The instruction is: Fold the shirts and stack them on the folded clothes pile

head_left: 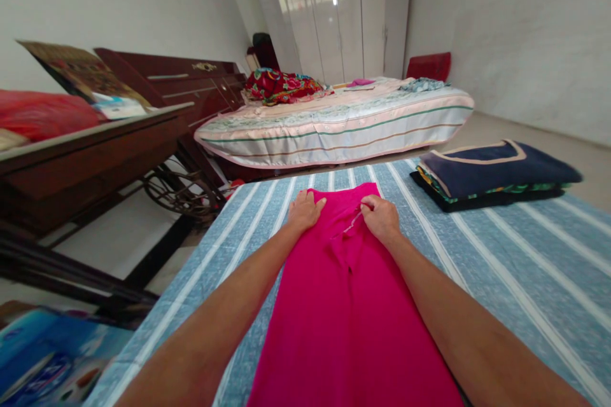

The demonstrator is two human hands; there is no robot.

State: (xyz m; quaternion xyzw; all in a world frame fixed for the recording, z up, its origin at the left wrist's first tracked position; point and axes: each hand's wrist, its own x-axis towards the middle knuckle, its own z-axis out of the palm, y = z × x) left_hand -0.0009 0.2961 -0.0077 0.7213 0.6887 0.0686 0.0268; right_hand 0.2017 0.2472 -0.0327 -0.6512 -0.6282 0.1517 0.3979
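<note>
Bright pink trousers (351,324) lie lengthwise on a blue-and-white striped sheet (248,222), waistband at the far end. On the waistband's left corner rests my left hand (305,211), its thumb apart from the fingers and its palm down on the cloth. My right hand (380,217) is closed in a pinch on the fabric near the right side of the waist. A fold with a pale seam runs from those fingertips toward the middle, where the cloth is bunched. The near ends of the legs run out of view.
A stack of folded clothes (501,172), dark blue on top, sits at the right. Beyond is a bed (344,124) with a red floral bundle (281,86). At the left stand a wooden table (95,140) with a red bag (45,116) and a blue package (52,356) below.
</note>
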